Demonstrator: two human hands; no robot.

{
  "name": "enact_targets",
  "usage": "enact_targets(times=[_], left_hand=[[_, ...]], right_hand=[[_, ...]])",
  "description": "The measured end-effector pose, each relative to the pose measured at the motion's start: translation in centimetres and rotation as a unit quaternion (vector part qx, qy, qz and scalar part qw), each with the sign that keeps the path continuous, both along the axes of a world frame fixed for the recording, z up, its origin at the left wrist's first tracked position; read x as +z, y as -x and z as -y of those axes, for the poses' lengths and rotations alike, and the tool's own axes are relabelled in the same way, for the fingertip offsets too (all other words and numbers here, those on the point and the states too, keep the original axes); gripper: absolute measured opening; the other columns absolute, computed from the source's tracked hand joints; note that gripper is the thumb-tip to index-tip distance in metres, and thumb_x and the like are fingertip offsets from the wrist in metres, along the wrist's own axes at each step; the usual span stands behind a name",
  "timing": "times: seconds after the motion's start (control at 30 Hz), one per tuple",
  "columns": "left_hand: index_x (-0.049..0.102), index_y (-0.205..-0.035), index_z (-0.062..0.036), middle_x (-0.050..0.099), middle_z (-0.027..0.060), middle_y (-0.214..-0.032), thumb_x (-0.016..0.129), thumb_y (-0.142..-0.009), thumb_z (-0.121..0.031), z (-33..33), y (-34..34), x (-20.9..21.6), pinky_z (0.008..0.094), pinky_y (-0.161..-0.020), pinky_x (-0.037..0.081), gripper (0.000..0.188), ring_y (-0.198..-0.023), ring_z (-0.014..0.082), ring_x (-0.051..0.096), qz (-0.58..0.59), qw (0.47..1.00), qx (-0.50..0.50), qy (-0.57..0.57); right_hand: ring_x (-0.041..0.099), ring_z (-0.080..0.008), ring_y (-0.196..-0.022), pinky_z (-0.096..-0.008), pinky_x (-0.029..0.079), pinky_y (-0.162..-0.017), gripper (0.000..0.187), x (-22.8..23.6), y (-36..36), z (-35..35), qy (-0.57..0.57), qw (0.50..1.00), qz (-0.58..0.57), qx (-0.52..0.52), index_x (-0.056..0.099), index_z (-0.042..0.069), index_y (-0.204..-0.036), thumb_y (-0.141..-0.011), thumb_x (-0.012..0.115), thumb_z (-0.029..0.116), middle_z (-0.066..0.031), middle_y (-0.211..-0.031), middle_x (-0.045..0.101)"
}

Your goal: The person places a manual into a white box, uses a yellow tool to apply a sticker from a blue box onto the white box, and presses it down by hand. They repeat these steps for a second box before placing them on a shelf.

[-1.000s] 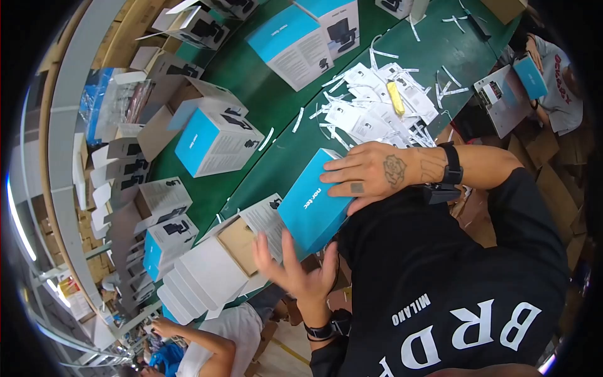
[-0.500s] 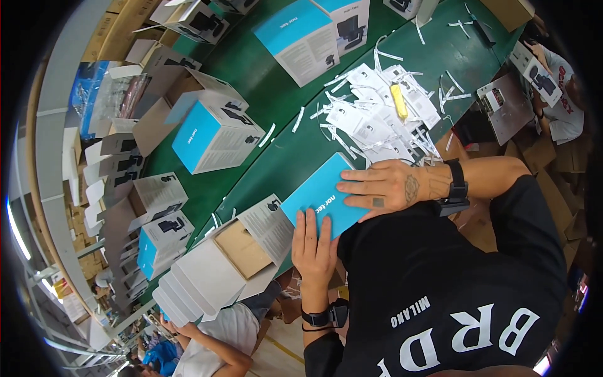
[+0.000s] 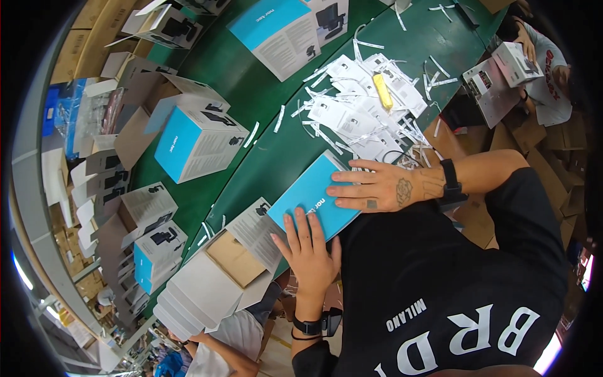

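Note:
A carton with a blue face lies in front of me at the near edge of the green bench. My left hand rests on its near left part, fingers spread and thumb apart. Flat across its right part lies my right hand, fingers stretched out. Neither hand is wrapped round anything. Close by on the left is an open carton with grey-white flaps folded out and a brown cardboard insert inside.
Leaflets and paper strips are heaped beyond my right hand, with a yellow bar-shaped object on top. More cartons stand across the green bench. One person works at lower left, another at far right.
The fingers of my left hand have spread wider on the blue face, and its thumb has come away. The person at far right has shifted a white carton leftward and down. The view has shifted slightly.

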State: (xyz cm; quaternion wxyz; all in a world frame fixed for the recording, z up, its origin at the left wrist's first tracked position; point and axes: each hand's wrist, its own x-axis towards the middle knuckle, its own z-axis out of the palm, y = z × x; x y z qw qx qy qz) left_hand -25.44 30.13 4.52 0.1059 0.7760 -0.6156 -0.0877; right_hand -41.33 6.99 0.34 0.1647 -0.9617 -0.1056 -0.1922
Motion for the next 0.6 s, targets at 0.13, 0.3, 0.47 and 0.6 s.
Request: enact_targets(times=[0.13, 0.3, 0.47, 0.6], left_hand=[[0.036, -0.155, 0.0020, 0.031, 0.0264, -0.164, 0.071, -0.087, -0.035, 1.8, -0.3, -0.3, 0.0677, -0.120, 0.013, 0.084, -0.152, 0.0479, 0.026, 0.136, 0.989, -0.033, -0.055], [0.038, -0.153, -0.0012, 0.037, 0.0233, -0.161, 0.070, -0.089, -0.031, 2.6, 1.3, 1.2, 0.0678, -0.120, 0.017, 0.077, -0.153, 0.0430, 0.029, 0.074, 0.991, 0.017, -0.113], [0.043, -0.144, 0.0084, 0.041, 0.0334, -0.152, 0.068, -0.090, -0.034, 2.4, 1.4, -0.6, 0.0626, -0.118, 0.026, 0.073, -0.144, 0.0514, 0.037, 0.152, 0.988, -0.023, -0.020], [0.045, -0.142, 0.0157, 0.030, 0.0373, -0.158, 0.055, -0.098, -0.043, 2.2, 1.9, -2.1, 0.0650, -0.120, 0.020, 0.074, -0.147, 0.0556, 0.028, 0.163, 0.985, -0.022, -0.049]], right_hand=[[0.045, -0.0321, -0.145, -0.0510, 0.044, -0.110, 0.051, -0.2, -0.5, 1.1, -0.045, 0.999, 0.015, -0.006, 0.059, 0.009, -0.137, -0.092, 0.071, 0.029, -0.0119, -0.155, 0.049], [0.054, -0.0380, -0.132, -0.0520, 0.046, -0.108, 0.043, -2.0, -1.7, -2.9, -0.093, 0.993, 0.075, 0.020, 0.054, -0.004, -0.137, -0.100, 0.058, 0.017, -0.0200, -0.150, 0.052], [0.041, -0.0395, -0.147, -0.0515, 0.033, -0.121, 0.048, -3.7, -2.6, -3.1, -0.093, 0.990, 0.102, 0.042, 0.051, -0.011, -0.140, -0.101, 0.051, 0.017, -0.0279, -0.152, 0.047], [0.040, -0.0399, -0.147, -0.0523, 0.031, -0.122, 0.049, -2.4, -1.6, -2.4, -0.085, 0.990, 0.092, 0.059, 0.050, -0.011, -0.141, -0.100, 0.052, 0.017, -0.0275, -0.153, 0.046]])
